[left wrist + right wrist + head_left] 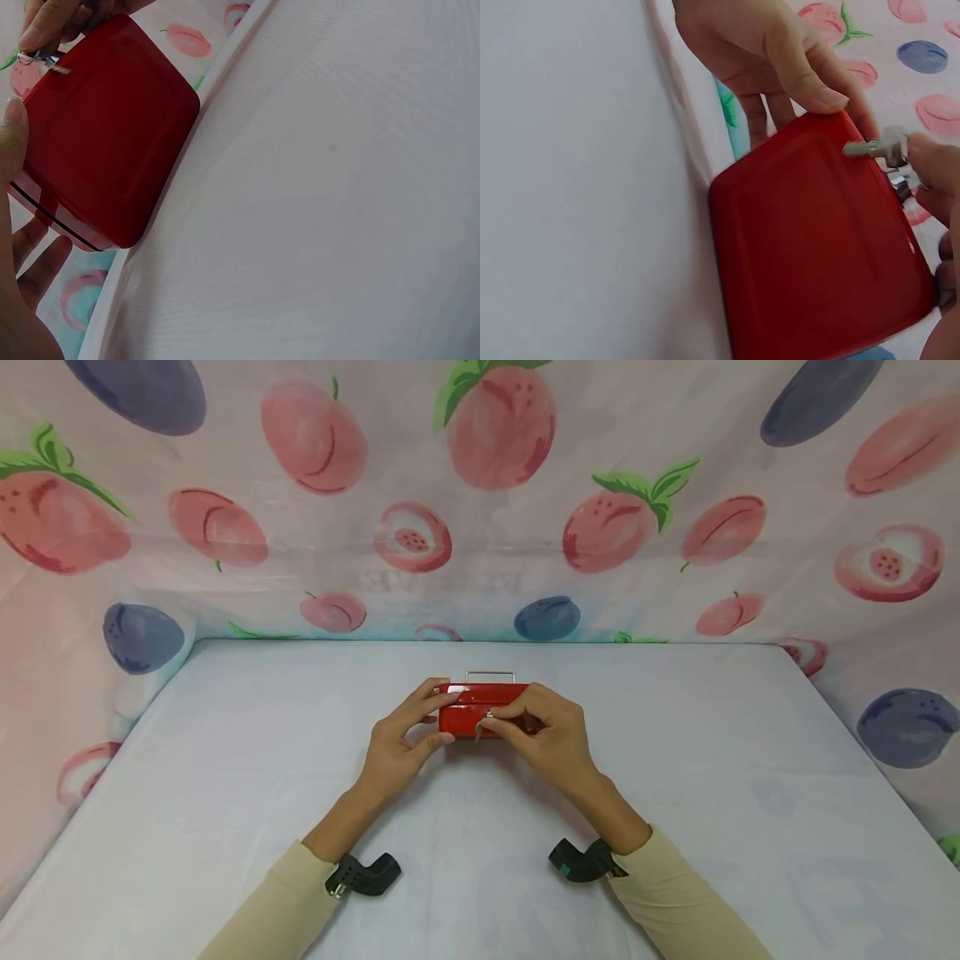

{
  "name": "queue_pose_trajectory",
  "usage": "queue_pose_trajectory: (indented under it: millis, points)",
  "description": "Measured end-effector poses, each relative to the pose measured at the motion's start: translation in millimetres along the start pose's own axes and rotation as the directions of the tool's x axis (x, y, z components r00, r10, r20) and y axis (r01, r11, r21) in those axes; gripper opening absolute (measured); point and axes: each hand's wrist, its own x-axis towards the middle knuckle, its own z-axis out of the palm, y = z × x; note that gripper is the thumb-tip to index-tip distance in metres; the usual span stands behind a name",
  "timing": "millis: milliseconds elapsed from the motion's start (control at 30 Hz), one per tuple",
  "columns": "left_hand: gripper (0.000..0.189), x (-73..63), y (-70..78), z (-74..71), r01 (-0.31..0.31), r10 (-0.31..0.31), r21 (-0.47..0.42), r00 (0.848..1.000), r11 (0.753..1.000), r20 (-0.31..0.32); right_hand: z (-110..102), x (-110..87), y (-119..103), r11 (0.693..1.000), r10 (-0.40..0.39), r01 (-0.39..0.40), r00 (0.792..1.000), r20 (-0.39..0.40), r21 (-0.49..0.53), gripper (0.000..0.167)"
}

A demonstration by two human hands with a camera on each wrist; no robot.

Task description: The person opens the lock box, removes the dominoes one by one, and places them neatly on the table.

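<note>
A small red metal lock box [459, 722] stands on the white-covered table, its thin wire handle [491, 673] raised on top. My left hand [393, 752] holds the box's left end, thumb at the front edge and fingers spread along the top and side. At the middle of the front, my right hand [558, 739] pinches a small key at the silver lock [900, 185] between thumb and forefinger. Another small metal key [864, 148] dangles there against the red front. The right hand's fingers cover the box's right part in the head view.
The white cloth [225, 760] covers the table up to its back edge. Behind it and at both sides hangs a fruit-patterned curtain [420, 452]. Black wrist mounts [367, 874] sit at both sleeve cuffs.
</note>
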Motion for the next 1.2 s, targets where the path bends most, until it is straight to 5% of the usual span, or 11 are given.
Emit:
queue_pose_trajectory:
  millis: [333,500,733,1033,1200]
  points:
    - [0.05,-1.6,-2.9,0.0,0.011,-0.011,0.0,1.0,1.0,0.009,-8,-4.3,28,1.0,-0.015,0.016,0.999,0.052,-0.018,0.017]
    - [0.048,-2.1,-3.4,0.7,0.013,-0.013,-0.017,1.0,1.0,0.011,-25,-0.6,34,0.99,0.1,-0.09,0.992,0.083,-0.109,0.026]
    - [0.048,-2.1,-2.5,1.1,0.009,-0.009,-0.021,1.0,1.0,0.01,-51,-1.2,51,0.944,0.325,-0.299,0.917,0.231,-0.141,0.042]
    - [0.048,-2.5,-1.4,0.3,0.024,-0.024,-0.028,1.0,0.999,0.018,-60,-8.7,65,0.919,0.388,-0.386,0.861,0.33,-0.077,0.044]
    - [0.05,-2.8,-2.4,0.7,0.029,-0.028,-0.036,0.999,0.999,0.021,-60,-10.7,65,0.864,0.482,-0.502,0.8,0.356,-0.041,0.043]
